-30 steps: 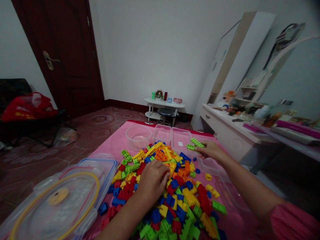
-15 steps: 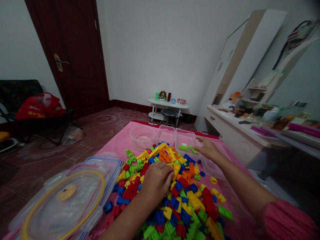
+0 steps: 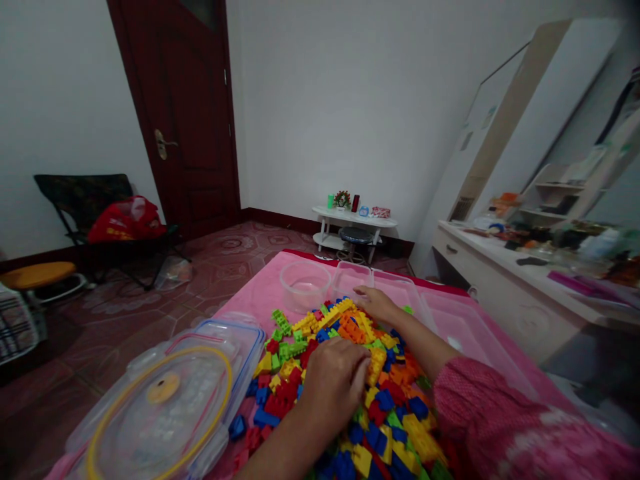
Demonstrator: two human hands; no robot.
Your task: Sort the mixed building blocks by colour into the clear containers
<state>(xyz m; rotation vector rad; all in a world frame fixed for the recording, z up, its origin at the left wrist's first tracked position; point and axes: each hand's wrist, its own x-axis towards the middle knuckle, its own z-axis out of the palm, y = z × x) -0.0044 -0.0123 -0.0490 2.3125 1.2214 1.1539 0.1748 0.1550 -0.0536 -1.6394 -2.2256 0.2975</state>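
Observation:
A heap of plastic building bricks in red, blue, yellow, green and orange lies on a pink cloth. My left hand rests on the middle of the heap, fingers curled down into the bricks; what they grip is hidden. My right hand reaches across to the far end of the heap. Its fingers lie stretched over yellow and orange bricks, holding nothing. A pink sleeve covers my right forearm. Just behind the right hand stand clear containers.
A round clear bowl and several clear rectangular tubs line the far and right side of the cloth. Clear lids are stacked at the left. Beyond are a dark door, a folding chair, a small white table and a cluttered dresser.
My right hand dropped the green bricks into a rectangular tub, then moved left to the far end of the heap. My left hand stayed on the heap. The view turned left.

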